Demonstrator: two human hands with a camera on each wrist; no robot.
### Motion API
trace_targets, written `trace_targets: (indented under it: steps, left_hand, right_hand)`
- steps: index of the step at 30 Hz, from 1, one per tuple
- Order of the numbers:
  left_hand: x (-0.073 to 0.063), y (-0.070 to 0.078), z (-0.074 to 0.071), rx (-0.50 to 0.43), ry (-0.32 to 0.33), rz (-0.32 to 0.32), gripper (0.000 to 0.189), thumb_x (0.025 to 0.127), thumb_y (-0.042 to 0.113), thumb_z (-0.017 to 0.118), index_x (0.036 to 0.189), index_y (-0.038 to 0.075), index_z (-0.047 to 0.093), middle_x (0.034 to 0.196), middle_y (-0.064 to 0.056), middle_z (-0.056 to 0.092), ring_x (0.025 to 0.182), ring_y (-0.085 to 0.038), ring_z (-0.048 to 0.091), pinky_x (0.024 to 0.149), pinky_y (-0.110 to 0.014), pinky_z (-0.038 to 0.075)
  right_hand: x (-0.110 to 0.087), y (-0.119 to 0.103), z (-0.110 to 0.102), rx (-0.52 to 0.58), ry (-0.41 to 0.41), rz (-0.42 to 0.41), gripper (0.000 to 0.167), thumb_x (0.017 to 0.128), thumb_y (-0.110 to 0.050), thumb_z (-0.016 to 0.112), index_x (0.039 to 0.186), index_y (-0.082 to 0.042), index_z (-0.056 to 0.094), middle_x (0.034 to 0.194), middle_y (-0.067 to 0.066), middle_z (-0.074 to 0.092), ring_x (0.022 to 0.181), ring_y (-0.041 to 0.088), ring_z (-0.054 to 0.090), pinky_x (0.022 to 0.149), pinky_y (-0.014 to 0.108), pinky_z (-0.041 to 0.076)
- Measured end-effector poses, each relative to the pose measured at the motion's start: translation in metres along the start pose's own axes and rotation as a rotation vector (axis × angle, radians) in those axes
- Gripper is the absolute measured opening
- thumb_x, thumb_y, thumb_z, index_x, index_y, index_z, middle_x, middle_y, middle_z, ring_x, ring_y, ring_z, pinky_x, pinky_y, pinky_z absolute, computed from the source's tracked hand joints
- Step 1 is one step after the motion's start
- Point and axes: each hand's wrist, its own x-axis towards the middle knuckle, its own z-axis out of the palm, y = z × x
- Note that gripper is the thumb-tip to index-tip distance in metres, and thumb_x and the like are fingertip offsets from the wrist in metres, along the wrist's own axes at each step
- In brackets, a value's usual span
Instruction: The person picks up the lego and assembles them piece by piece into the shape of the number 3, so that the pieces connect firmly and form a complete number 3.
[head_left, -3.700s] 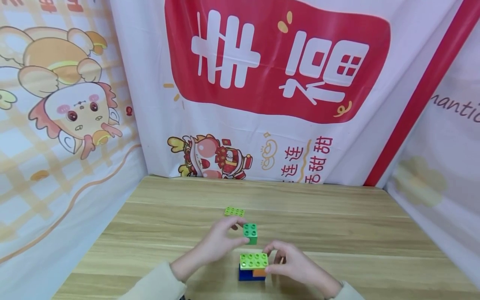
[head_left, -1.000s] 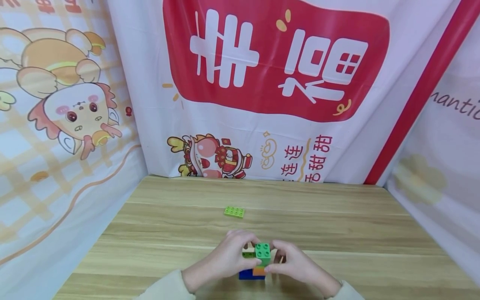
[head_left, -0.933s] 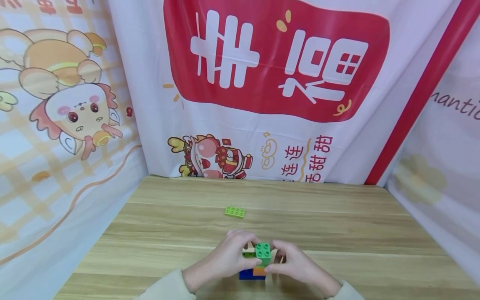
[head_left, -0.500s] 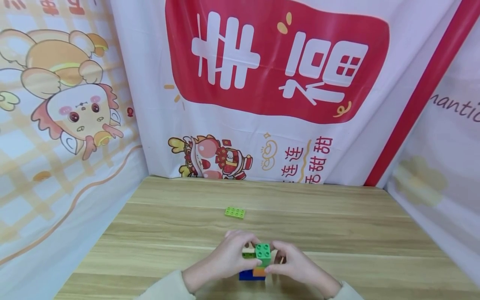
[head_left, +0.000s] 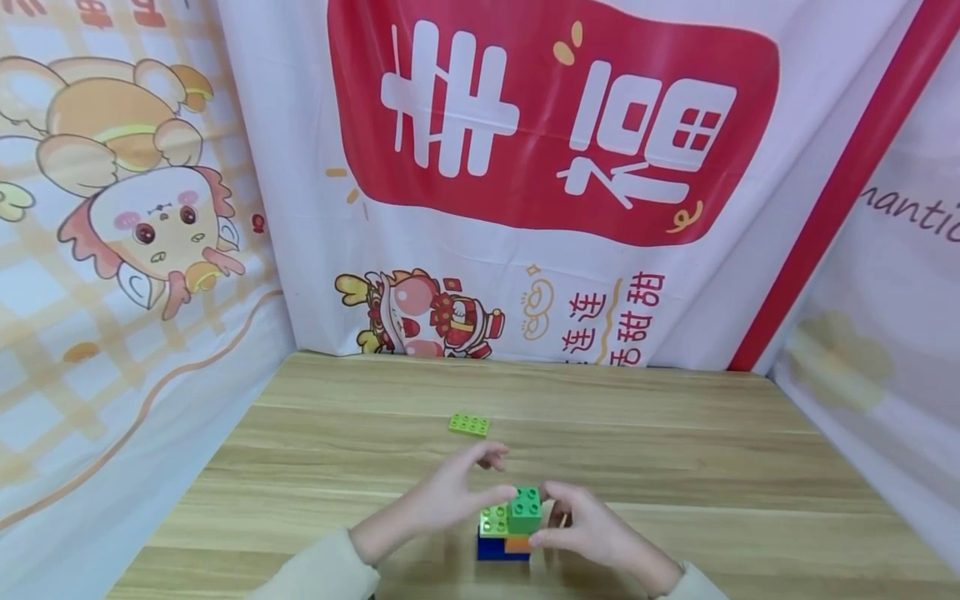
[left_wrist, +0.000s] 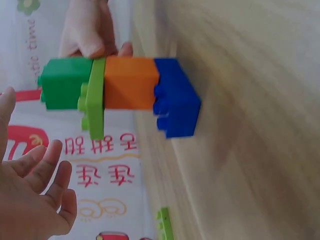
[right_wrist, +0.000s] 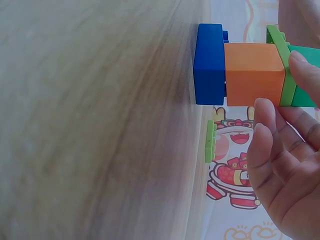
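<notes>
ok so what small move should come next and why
Probably the left hand should reach for the loose lime plate. That hand is empty, the green block sits atop the brick stack, the right hand grips the stack, and this plate lies apart on the table.

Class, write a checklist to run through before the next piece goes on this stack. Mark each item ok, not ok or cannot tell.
1. Green block sits on the stacked lime plate: ok, no gap shows.
2. Studs beside the green block are bare: ok.
3. Left grip is free: ok, it holds nothing.
4. Right grip steadies the stack: ok, thumb and fingers at its side.
5. Orange block is pressed fully onto the blue block: cannot tell.
6. Spare lime plate is in hand: not ok, it lies on the table.
</notes>
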Motion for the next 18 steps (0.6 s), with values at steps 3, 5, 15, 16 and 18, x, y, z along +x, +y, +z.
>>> trace_targets:
  steps: [3,5,15,16,18]
  left_hand:
    - [0.008,-0.005,-0.013,-0.021,0.043,-0.016,0.058,0.083,0.043,0.064,0.13,0.015,0.046,0.11,0.005,0.055,0.107,-0.017,0.048,0.091,-0.04,0.04]
    - [0.014,-0.008,-0.023,-0.019,0.085,-0.002,0.059,0.081,0.041,0.066,0.131,0.016,0.046,0.111,0.004,0.055,0.106,-0.017,0.049,0.091,-0.041,0.039]
    - [0.045,-0.033,-0.056,0.044,0.206,0.013,0.059,0.079,0.032,0.073,0.13,0.02,0.048,0.119,0.003,0.053,0.107,-0.016,0.047,0.09,-0.043,0.039]
    - [0.047,-0.036,-0.058,0.056,0.21,0.013,0.06,0.078,0.034,0.073,0.131,0.02,0.047,0.12,0.003,0.053,0.108,-0.017,0.047,0.091,-0.044,0.038]
    - [0.051,-0.042,-0.061,0.065,0.211,0.009,0.062,0.077,0.036,0.073,0.131,0.019,0.047,0.121,0.002,0.052,0.109,-0.018,0.046,0.092,-0.044,0.038]
  right_hand:
    - [0.0,0.0,0.0,0.0,0.003,0.01,0.023,0.081,-0.018,0.071,0.099,-0.015,0.058,0.088,-0.001,0.061,0.063,0.006,0.055,0.052,0.026,0.047]
    - [0.0,-0.001,0.0,-0.006,0.005,0.017,0.024,0.08,-0.018,0.072,0.099,-0.015,0.058,0.086,-0.001,0.061,0.063,0.006,0.055,0.052,0.026,0.047]
    - [0.0,0.0,-0.001,-0.024,-0.006,0.061,0.025,0.08,-0.021,0.072,0.1,-0.015,0.058,0.087,-0.002,0.06,0.064,0.007,0.055,0.054,0.026,0.047]
    - [0.0,0.0,-0.001,-0.022,-0.007,0.064,0.025,0.08,-0.021,0.071,0.101,-0.015,0.058,0.087,-0.003,0.06,0.065,0.007,0.055,0.054,0.026,0.047]
    - [0.0,0.0,-0.001,-0.014,-0.009,0.074,0.025,0.08,-0.02,0.071,0.101,-0.015,0.058,0.088,-0.003,0.06,0.065,0.007,0.055,0.054,0.026,0.047]
